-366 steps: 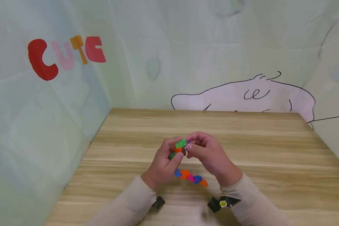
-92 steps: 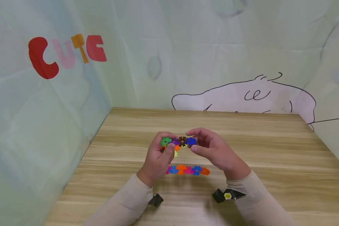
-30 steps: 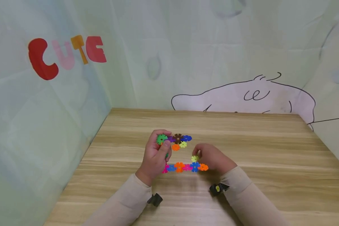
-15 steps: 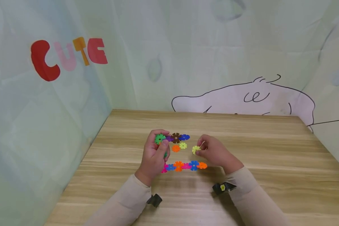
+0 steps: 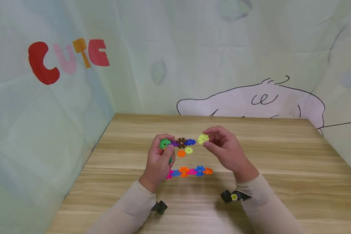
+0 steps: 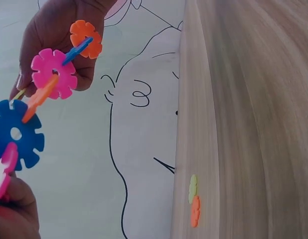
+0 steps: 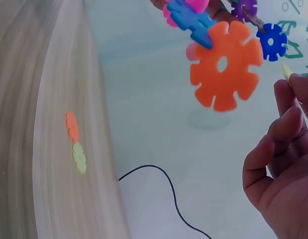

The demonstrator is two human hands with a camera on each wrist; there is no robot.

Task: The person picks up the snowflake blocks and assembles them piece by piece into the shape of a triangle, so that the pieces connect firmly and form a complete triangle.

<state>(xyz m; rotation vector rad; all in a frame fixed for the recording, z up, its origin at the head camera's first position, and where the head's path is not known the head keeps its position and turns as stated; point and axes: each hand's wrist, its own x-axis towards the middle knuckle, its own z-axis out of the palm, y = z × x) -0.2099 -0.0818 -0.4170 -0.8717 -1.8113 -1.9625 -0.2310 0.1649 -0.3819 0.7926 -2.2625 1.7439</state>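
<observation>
Setting: wooden tabletop boxed in by pale printed fabric walls, with red, pink and orange letters on the left wall and a line-drawn cartoon on the back wall.
Left hand: left hand has its fingers curled round the green end of a raised chain of interlocked plastic snowflake discs, green, purple, brown and blue.
Right hand: right hand pinches a single yellow-green plastic snowflake disc between thumb and fingertips, just beside the chain's blue end; whether they touch cannot be told.
On the table: a loose orange disc and a pale yellow disc, and a second joined row of pink, blue and orange discs.
Progress: I judge the held chain partly built; the pinched disc looks unattached, and two loose discs remain.
</observation>
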